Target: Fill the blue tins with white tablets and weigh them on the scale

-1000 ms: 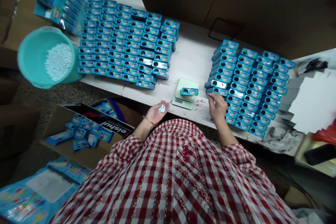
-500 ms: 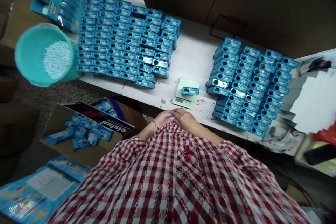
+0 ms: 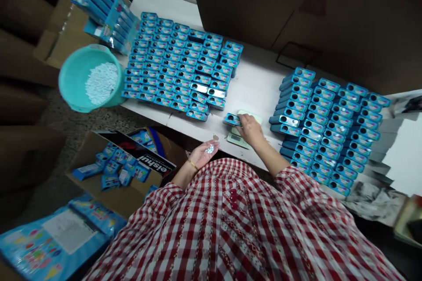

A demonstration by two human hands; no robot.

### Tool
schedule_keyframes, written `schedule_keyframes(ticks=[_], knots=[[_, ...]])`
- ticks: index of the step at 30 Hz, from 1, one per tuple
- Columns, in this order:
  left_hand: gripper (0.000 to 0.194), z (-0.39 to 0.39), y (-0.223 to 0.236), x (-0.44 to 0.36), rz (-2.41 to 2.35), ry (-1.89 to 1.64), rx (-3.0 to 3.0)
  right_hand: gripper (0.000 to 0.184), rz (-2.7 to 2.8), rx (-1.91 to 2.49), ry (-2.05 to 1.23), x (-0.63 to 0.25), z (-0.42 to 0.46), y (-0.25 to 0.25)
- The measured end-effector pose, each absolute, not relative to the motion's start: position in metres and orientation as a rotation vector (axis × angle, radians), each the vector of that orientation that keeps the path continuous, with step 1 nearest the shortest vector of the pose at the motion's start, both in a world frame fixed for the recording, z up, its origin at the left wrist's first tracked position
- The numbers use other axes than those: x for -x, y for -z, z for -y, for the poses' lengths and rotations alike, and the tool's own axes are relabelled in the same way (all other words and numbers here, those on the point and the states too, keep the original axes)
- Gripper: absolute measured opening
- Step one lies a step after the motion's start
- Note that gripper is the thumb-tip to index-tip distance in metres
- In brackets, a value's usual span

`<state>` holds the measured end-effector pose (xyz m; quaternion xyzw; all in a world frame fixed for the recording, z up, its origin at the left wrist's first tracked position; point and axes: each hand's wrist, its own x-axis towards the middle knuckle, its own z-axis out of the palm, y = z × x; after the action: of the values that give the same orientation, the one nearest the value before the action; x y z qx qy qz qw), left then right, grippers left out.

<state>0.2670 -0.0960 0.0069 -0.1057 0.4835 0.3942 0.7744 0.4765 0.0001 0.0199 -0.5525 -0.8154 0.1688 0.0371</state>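
My left hand [image 3: 199, 154] is palm up near the table's front edge, its fingers slightly curled under a small heap of pale blue-white tablets [image 3: 209, 149]. My right hand [image 3: 252, 131] grips the right end of a small blue box [image 3: 232, 119] that has a dark round hole in its top. That box is at the left side of a pale green kitchen scale [image 3: 238, 140]; whether it touches the pan I cannot tell. My right hand and forearm cover part of the scale.
Rows of similar blue boxes [image 3: 165, 63] stand left, another block [image 3: 319, 123] right. A turquoise bucket [image 3: 68, 83] of tablets is far left. Below it is a carton [image 3: 79, 153] of blue packs. A large brown carton [image 3: 244, 4] stands behind; white card sheets [image 3: 407, 153] lie right.
My hands came together, then parted. My right hand moved from the right-hand boxes to the box on the scale, gripped it and shifted it left. Tablets still lie in my left palm.
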Motion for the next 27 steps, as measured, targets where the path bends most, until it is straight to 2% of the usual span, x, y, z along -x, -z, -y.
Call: schedule_keyframes(ticks=[6,9,13,15,18,22,27], knots=[[0.026,0.095,-0.013,-0.244,-1.135,-0.895,0.277,0.044,2.365,1.735,-0.677,-0.397,-0.027,0.007],[0.027,0.093,-0.011,-0.243,-1.145,-0.898,0.28,0.041,2.179,1.712,-0.625,-0.433,-0.013,0.012],[0.028,0.085,-0.006,-0.254,-1.148,-0.823,0.281,0.028,2.001,1.926,-0.226,-0.542,0.036,0.0],[0.027,0.08,-0.006,-0.264,-1.133,-0.78,0.259,0.025,2.0,2.086,-0.052,-0.593,0.057,-0.003],[0.028,0.073,-0.008,-0.282,-1.129,-0.744,0.228,0.025,2.156,2.139,0.03,-0.636,0.067,0.005],[0.031,0.073,-0.011,-0.3,-1.115,-0.727,0.206,0.018,2.318,2.047,0.042,-0.64,0.058,0.007],[0.029,0.085,-0.01,-0.305,-1.091,-0.745,0.208,0.026,2.466,1.862,-0.025,-0.598,0.058,-0.028]])
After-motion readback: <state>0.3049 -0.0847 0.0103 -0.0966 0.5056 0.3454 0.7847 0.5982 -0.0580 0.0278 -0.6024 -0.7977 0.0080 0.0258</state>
